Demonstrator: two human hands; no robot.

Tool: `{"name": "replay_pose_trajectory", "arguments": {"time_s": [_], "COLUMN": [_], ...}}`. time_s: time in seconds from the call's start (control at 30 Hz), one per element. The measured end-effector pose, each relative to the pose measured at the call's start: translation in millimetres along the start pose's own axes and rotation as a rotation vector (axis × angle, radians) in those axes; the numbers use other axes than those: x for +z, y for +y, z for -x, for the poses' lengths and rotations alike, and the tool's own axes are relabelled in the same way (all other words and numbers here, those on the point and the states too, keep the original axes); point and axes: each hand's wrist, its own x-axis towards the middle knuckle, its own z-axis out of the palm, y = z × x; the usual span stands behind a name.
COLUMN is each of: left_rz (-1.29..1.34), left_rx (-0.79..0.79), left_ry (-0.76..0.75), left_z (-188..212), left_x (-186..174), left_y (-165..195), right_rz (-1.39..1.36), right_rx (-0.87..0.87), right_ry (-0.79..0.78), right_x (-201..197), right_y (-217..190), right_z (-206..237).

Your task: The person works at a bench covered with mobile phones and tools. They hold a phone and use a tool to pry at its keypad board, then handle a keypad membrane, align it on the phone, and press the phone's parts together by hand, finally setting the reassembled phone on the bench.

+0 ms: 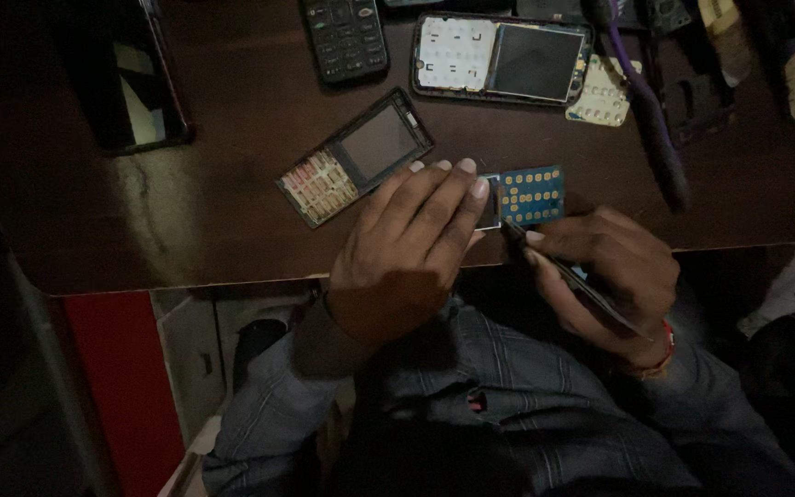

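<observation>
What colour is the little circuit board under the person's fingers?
The circuit board is blue with rows of gold-coloured round contacts, seen in the head view.
</observation>
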Motion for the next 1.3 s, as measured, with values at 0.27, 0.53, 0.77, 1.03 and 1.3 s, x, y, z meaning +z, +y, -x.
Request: {"name": "replay_pose_trajectory", "arguments": {"time_s": [0.27, 0.53, 0.77, 1.03, 1.3], "left_rz": [0.033, 0.029, 0.040, 0.036, 0.033], "left_rx": [-0.016, -0.020, -0.012, -0.012, -0.018], "left_ry": [0.012, 0.029, 0.039, 0.038, 0.021], "left_z": [2.1, 0.1, -0.6, 2.1, 2.6], "left_x": [-2.8, -7.9, -4.2, -3.9, -3.3], "left_y": [1.1, 3.3, 3.0, 3.1, 2.5], "right_rz": [0.000, -0.029, -0.031, -0.014, -0.022], "right_rx": [0.047, 0.060, 0.056, 0.053, 0.067], "right_ry": [0.004, 0.013, 0.018, 0.034, 0.022], "right_x": [-0.8, -1.7, -0.8, 1.5, 0.2], "right_y": [-5.2, -9.7, -9.5, -9.9, -9.5], "right_z": [-1.2, -5.3, -6.2, -5.4, -6.0]}}
